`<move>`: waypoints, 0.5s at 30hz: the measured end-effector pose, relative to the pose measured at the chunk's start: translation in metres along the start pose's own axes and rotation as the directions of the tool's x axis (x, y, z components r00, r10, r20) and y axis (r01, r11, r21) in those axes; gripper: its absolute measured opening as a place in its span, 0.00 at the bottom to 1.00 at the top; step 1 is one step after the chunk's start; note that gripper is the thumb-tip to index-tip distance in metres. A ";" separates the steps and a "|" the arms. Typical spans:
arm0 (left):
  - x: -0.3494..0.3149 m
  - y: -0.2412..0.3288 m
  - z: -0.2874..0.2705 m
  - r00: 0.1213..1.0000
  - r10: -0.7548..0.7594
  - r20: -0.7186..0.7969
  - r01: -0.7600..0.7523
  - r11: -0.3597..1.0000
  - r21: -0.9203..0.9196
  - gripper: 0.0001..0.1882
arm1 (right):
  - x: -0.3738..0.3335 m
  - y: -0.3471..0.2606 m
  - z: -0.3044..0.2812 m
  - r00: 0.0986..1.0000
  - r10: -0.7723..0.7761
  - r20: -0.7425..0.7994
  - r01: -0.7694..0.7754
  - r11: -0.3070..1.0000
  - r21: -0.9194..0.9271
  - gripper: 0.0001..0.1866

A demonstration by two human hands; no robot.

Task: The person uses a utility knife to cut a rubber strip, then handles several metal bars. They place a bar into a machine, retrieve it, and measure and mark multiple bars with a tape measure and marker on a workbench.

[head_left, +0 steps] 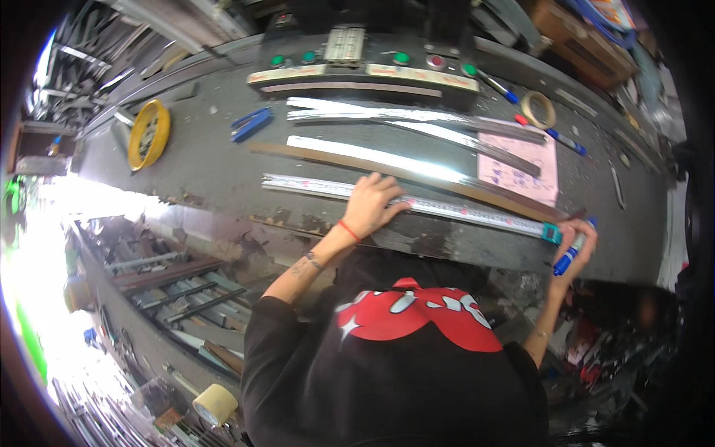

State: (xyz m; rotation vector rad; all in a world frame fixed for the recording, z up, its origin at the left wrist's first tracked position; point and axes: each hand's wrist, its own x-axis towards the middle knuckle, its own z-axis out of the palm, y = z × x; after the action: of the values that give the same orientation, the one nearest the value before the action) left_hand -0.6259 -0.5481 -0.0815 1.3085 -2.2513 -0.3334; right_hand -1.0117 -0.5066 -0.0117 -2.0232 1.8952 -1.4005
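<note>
A tape measure's pale blade (477, 216) is drawn out along the bench's near edge, and a metal strip seems to lie beneath it. My left hand (372, 203) is bent over the blade near its middle, fingers on the far side and thumb close to the printed scale. At the blade's right end sits a small teal case (551, 233). My right hand (581, 240) is closed there, touching the case, with a blue-and-white marker (567, 257) held in its fingers. Beyond the tape lie a brown-edged metal strip (372, 156) and two crossing shiny strips (447, 118).
A pink written sheet (525, 186) lies partly beneath the strips. Further off are a tape roll (538, 110), markers (570, 143), a blue stapler-like tool (252, 124) and a yellow bowl (150, 135). A machine with green buttons (401, 58) stands at the back. Metal offcuts (186, 298) fill a lower bin.
</note>
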 end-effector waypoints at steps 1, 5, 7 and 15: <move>0.001 0.000 0.000 1.000 0.002 -0.006 -0.002 1.000 -0.006 0.13 | -0.005 -0.010 0.014 0.988 0.151 0.016 -0.147 0.932 0.332 0.08; 0.003 0.003 -0.001 1.000 0.005 -0.020 -0.005 1.000 -0.004 0.14 | -0.021 -0.043 0.068 0.920 0.115 0.375 -0.340 0.711 0.616 0.25; 0.002 0.004 -0.002 1.000 -0.012 -0.008 0.012 1.000 0.027 0.13 | -0.026 -0.050 0.086 0.898 0.076 0.434 -0.327 0.774 0.542 0.17; 0.002 0.003 -0.001 1.000 -0.016 -0.001 0.016 1.000 0.020 0.14 | -0.044 -0.043 0.111 0.775 0.292 0.560 -0.621 0.512 0.593 0.05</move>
State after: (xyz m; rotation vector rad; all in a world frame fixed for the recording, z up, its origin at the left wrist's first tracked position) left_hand -0.6284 -0.5480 -0.0784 1.3367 -2.2503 -0.3165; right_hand -0.9036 -0.5190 -0.0777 -1.1206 1.1993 -1.1942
